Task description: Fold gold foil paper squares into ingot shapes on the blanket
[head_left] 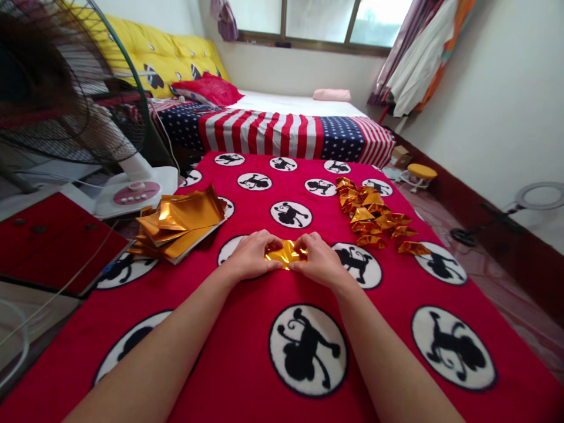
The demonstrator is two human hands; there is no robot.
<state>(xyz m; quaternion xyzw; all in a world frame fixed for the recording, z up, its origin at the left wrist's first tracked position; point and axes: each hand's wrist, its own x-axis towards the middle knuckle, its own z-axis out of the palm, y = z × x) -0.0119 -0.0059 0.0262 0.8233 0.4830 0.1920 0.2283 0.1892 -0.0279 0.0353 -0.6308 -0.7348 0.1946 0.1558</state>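
A small piece of shiny gold foil paper (286, 254), creased and partly folded, is held low over the red cloth between my two hands. My left hand (253, 255) pinches its left end, thumb at the near edge and fingers curled over the far side. On the opposite end my right hand (324, 258) grips in the same way. To the left lies a loose stack of flat gold foil sheets (189, 211). Several folded gold foil pieces (363, 214) sit in a cluster to the right. My fingers cover both ends of the held paper.
The red cloth (229, 364) with monkey prints covers the surface under my hands. An electric fan (136, 176) stands at left beside a red cabinet (61, 241). Beyond is a bed (282, 132) with a flag-patterned cover. A yellow stool (422, 171) is on the floor at right.
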